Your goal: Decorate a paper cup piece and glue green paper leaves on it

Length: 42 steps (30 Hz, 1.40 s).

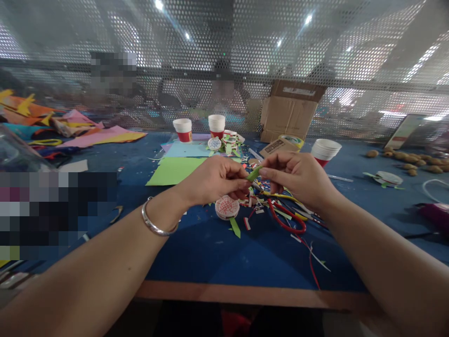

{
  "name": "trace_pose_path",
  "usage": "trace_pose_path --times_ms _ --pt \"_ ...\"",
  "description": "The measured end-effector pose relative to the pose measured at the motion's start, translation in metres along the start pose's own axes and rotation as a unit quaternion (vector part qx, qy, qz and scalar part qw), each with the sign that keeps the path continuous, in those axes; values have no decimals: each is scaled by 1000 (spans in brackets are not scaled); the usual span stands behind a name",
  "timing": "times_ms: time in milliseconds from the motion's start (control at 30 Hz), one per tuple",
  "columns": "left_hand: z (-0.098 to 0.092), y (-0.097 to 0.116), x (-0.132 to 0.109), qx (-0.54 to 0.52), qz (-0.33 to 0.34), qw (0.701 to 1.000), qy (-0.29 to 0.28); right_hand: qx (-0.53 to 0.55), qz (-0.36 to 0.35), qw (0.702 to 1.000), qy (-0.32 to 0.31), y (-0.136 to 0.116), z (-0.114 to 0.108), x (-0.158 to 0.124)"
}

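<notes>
A green paper strip (254,174) is pinched by the left hand (220,180) and the right hand (298,178) over the bench (196,262), back from its front edge — apparently being shaped; a fine, steady pinch seems called for next, the red-lined paper turtle (227,207) lying nearer that edge

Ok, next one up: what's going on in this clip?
A person sits at a blue table, pinching a small green paper strip between the fingertips of the left hand and the right hand. Just below the hands lies a white disc with red lines drawn on it, a green piece sticking out at its near edge. Paper scraps are scattered beside it. A green sheet lies beyond the left wrist, with stacked cups farther back.
</notes>
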<state>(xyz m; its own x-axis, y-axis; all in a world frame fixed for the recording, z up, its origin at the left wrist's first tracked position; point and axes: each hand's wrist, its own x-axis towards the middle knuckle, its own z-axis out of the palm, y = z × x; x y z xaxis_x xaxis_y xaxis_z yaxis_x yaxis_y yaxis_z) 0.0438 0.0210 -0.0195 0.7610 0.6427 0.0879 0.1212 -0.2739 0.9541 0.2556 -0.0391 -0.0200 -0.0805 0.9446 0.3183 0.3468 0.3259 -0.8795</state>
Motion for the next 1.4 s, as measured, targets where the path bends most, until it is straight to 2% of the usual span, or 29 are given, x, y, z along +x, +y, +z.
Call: trace_pose_path --times_ms 100,200,267,400,567,667,767,867,967,1067,1167,1267,1400 --pt "-3 -3 1 47 10 999 0 -8 21 1000 -3 2 0 1" --pt "-3 -7 2 143 50 988 10 -9 29 1000 -4 3 0 2" --pt "0 -9 3 156 76 984 32 -12 33 999 -4 3 0 2" --pt "7 -11 6 112 85 986 92 -13 46 999 -12 1 0 1" --pt "12 -12 8 61 47 994 83 -23 46 999 -8 2 2 1" --pt "14 -10 8 -17 17 995 98 -34 28 999 -2 2 3 0" --pt "16 -6 9 -151 -23 980 126 -105 -49 992 40 2 5 -3" --pt "16 -2 9 -245 -59 953 166 -214 -163 960 78 -1 9 -9" --pt "15 0 10 -297 -68 935 181 -277 -240 926 85 -4 13 -13" --pt "18 2 9 -352 -84 913 189 -311 -275 907 72 -5 14 -14" --pt "22 6 6 -382 -110 898 186 -307 -287 905 69 -4 14 -13" --pt "25 9 5 -391 -117 896 176 -291 -286 908 91 -3 14 -12" --pt "26 8 4 -380 -81 907 164 -234 -196 946 106 -2 16 -11"
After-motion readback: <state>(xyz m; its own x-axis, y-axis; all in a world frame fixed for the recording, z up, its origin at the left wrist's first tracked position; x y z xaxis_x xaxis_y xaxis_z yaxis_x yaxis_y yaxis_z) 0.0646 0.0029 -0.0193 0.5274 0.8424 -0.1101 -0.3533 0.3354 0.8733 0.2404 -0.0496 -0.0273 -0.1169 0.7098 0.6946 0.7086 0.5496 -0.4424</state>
